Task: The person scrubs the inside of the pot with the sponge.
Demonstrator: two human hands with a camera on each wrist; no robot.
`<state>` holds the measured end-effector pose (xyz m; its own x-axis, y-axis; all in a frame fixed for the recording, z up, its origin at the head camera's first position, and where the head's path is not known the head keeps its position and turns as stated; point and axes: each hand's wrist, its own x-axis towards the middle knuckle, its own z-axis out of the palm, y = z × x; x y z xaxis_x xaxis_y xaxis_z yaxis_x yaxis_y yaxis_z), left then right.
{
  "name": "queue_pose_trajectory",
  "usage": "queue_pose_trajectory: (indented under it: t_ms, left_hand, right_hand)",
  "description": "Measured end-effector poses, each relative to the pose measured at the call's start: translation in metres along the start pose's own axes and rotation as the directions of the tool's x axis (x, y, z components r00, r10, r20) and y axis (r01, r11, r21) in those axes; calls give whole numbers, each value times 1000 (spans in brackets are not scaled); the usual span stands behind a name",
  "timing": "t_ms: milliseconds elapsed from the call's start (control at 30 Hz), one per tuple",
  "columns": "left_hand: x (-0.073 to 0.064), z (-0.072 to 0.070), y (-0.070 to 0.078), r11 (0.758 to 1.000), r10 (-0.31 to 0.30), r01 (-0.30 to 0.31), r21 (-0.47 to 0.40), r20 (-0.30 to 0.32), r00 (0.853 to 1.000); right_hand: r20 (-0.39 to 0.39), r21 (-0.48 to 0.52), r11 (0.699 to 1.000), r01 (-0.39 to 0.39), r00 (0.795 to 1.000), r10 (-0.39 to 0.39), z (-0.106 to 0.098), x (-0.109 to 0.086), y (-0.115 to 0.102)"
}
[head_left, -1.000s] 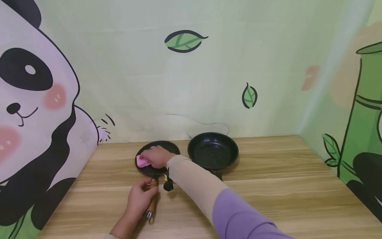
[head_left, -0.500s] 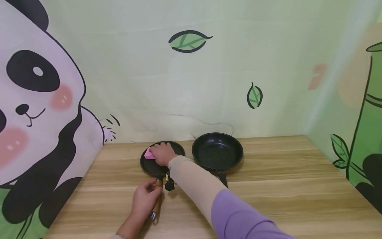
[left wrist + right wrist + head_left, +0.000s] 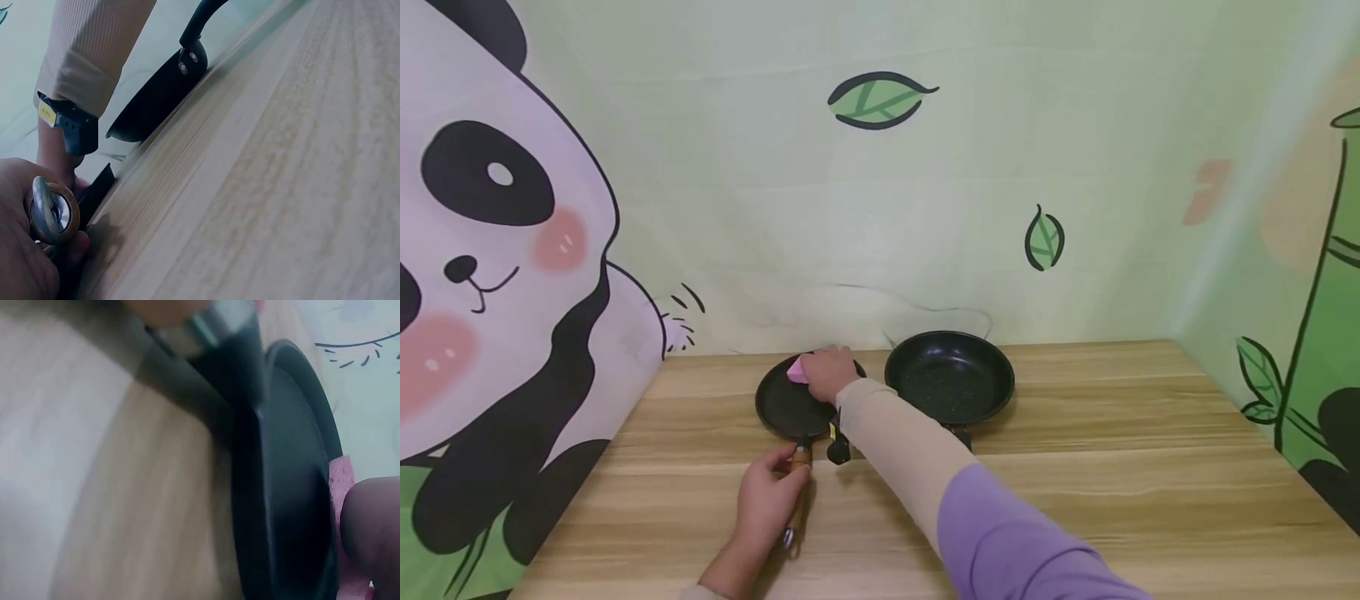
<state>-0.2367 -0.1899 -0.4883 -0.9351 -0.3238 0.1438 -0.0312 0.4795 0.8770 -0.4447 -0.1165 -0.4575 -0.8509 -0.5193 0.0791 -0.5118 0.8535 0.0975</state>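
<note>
My left hand [image 3: 767, 496] grips the wooden handle [image 3: 798, 504] of a small, shallow black frying pan [image 3: 784, 410]. In the left wrist view the handle's metal hanging ring [image 3: 42, 203] points at the camera, with fingers around the wood. Over the pan's far right part, my right hand [image 3: 830, 373] holds a pink sponge [image 3: 797, 371]. The right wrist view has the sponge [image 3: 339, 487] against the pan's inner face [image 3: 294, 469], a finger on top of it. Most of the right hand's fingertips are hidden.
A larger, deeper black frying pan [image 3: 950, 379] stands just right of the small one, its handle partly behind the right sleeve [image 3: 902, 446]. Both pans rest on a wood-grain table [image 3: 1112, 467]. A printed cloth backdrop [image 3: 760, 208] rises behind the table's far edge.
The right hand has slid the sponge from the small pan's left side to its far right part. My left hand keeps its hold on the handle. The head view has turned slightly left.
</note>
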Motion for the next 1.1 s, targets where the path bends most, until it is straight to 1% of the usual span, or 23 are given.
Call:
queue_pose_trajectory:
  t_ms: [167, 333, 467, 600, 733, 967, 1033, 1100]
  left_hand:
    - [1, 0, 1, 1000, -13, 13, 5, -2, 1000]
    - [3, 0, 1, 1000, -21, 21, 3, 15, 1000]
    - [4, -2, 0, 999, -52, 52, -11, 37, 998]
    - [5, -1, -1, 996, -69, 73, -60, 65, 996]
    - [7, -1, -2, 994, -58, 65, -89, 71, 996]
    - [7, -4, -1, 994, -48, 55, -98, 68, 996]
    - [6, -4, -1, 993, -43, 50, -107, 69, 997]
    - [5, -3, -1, 992, -37, 46, -114, 74, 997]
  right_hand:
    - [37, -11, 1000, -28, 999, 28, -16, -9, 11]
    - [91, -1, 998, -61, 994, 61, -23, -13, 19]
    - [111, 0, 997, -78, 991, 77, -25, -16, 20]
    - [94, 6, 995, -104, 990, 103, -20, -17, 16]
    - [56, 26, 988, -152, 987, 150, -12, -11, 6]
    - [4, 85, 962, -261, 965, 261, 0, -3, -14]
    - [-14, 88, 957, -275, 961, 277, 2, -3, -19]
    - [-37, 79, 959, -271, 961, 274, 4, -3, -23]
